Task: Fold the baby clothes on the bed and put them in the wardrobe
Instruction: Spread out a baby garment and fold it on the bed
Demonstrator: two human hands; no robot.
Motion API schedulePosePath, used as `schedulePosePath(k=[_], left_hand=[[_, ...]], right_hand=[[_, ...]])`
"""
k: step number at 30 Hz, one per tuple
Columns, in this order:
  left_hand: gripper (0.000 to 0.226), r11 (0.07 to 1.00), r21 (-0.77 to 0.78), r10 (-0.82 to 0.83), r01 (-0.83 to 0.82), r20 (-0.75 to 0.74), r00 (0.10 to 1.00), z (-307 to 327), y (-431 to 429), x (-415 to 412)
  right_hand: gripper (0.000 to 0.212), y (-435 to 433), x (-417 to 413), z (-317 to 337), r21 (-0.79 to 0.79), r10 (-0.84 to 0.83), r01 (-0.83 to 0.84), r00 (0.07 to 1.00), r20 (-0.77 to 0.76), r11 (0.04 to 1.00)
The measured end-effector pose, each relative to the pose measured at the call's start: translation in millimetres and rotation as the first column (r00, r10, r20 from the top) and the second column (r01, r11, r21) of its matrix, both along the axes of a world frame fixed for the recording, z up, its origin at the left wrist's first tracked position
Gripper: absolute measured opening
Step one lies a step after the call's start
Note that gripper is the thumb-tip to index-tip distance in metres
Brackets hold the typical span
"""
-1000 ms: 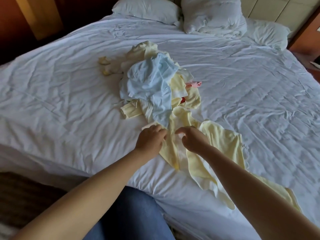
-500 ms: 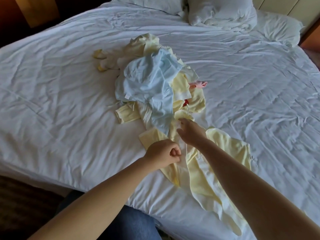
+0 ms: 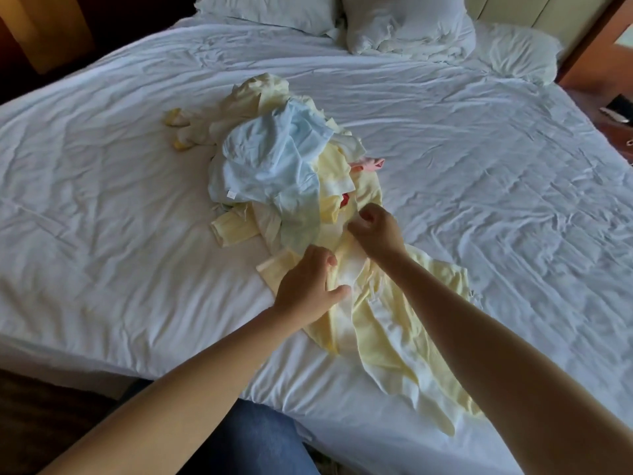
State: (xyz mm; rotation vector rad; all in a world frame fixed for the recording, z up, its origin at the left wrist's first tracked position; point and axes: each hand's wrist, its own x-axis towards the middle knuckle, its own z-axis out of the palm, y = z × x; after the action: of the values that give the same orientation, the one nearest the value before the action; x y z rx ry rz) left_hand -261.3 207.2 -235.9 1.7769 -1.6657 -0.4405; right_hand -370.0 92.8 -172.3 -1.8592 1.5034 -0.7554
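At the near edge of the bed a yellow garment lies stretched out and rumpled. Its lower end trails toward that edge and its upper end runs up to the pile in the middle of the bed. The left hand rests on the upper part, thumb splayed and fingers bent down into the cloth; I cannot tell whether they pinch it. Just beyond, the right hand has its fingers curled in, apparently pinching the garment's top where it meets the pile. The step looks like freeing this one piece so it can be laid flat for folding. Since the cloth is thin and limp, a tug from one point would likely bunch it. Two grips set apart at the shoulders, drawn low toward the near edge, should serve better. The blue garment drapes down close to that end, so it is best lifted or held back, or the whole pile may slide along. Once the piece is clear, the bare sheet by the near edge gives room to smooth the front and sleeves before the first fold. Small pale pieces lie at the pile's left and a pink scrap at its right, both easy to scatter. Pillows line the far edge.
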Motion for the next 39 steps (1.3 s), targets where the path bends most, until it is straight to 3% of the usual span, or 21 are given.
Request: schedulePosePath(k=[3, 5, 9, 14, 18, 20, 25, 29, 33, 36, 39], left_hand=[[0.054, 0.998, -0.065, 0.002, 0.0, 0.043, 0.999, 15.1, 1.2, -17.2], [0.06, 0.998, -0.056, -0.026, 0.029, 0.054, 0.998, 23.5, 1.5, -29.3], [0.061, 0.985, 0.101, -0.15, 0.141, 0.093, 0.984, 29.8, 2.3, -52.5], [0.044, 0.925, 0.256, -0.345, 0.281, 0.252, 0.904, 22.7, 1.6, -77.4], [0.046, 0.885, 0.377, -0.388, 0.273, 0.275, 0.879, 17.0, -1.7, -86.2], [0.045, 0.88, 0.381, -0.393, 0.283, 0.251, 0.885, 15.1, -4.2, -84.0], [0.028, 0.946, 0.242, -0.268, 0.215, 0.212, 0.94, 15.2, -14.2, -73.2], [0.017, 0.987, 0.127, -0.124, 0.096, 0.237, 0.964, 11.5, -24.8, -60.9], [0.021, 0.988, 0.149, -0.067, 0.029, 0.258, 0.964, 1.2, -30.7, -47.3], [0.03, 0.99, 0.139, -0.047, 0.015, 0.232, 0.972, -8.2, -31.6, -41.9], [0.037, 0.987, 0.161, -0.038, 0.004, 0.205, 0.978, -15.4, -35.5, -38.1]], right_hand=[[0.009, 6.7, -31.4, 16.0, -0.034, -0.065, 0.069, 0.993, 0.097, 0.997], [0.012, 11.7, -56.1, 19.2, -0.07, -0.129, 0.137, 0.985, 0.117, 0.988], [0.009, 27.5, -110.4, 13.2, -0.018, -0.244, 0.252, 0.951, 0.19, 0.968], [0.027, 50.0, -167.0, -18.1, 0.039, -0.38, 0.379, 0.925, 0.01, 0.924], [0.049, 62.6, -188.6, -41.9, 0.158, -0.186, 0.262, 0.905, -0.382, 0.952], [0.049, 63.7, -189.8, -45.4, 0.143, -0.131, 0.224, 0.867, -0.481, 0.964], [0.046, 52.6, -166.5, -35.0, -0.088, -0.153, 0.127, 0.88, -0.449, 0.988], [0.041, 28.5, -132.7, -22.9, -0.13, 0.046, -0.119, 0.885, -0.463, 0.984], [0.042, -2.7, -94.9, -18.5, -0.121, 0.189, -0.29, 0.835, -0.516, 0.949], [0.046, -19.6, -72.2, -21.8, -0.058, 0.201, -0.279, 0.806, -0.556, 0.958], [0.057, -30.1, -60.2, -33.3, 0.017, 0.14, -0.165, 0.779, -0.612, 0.986]])
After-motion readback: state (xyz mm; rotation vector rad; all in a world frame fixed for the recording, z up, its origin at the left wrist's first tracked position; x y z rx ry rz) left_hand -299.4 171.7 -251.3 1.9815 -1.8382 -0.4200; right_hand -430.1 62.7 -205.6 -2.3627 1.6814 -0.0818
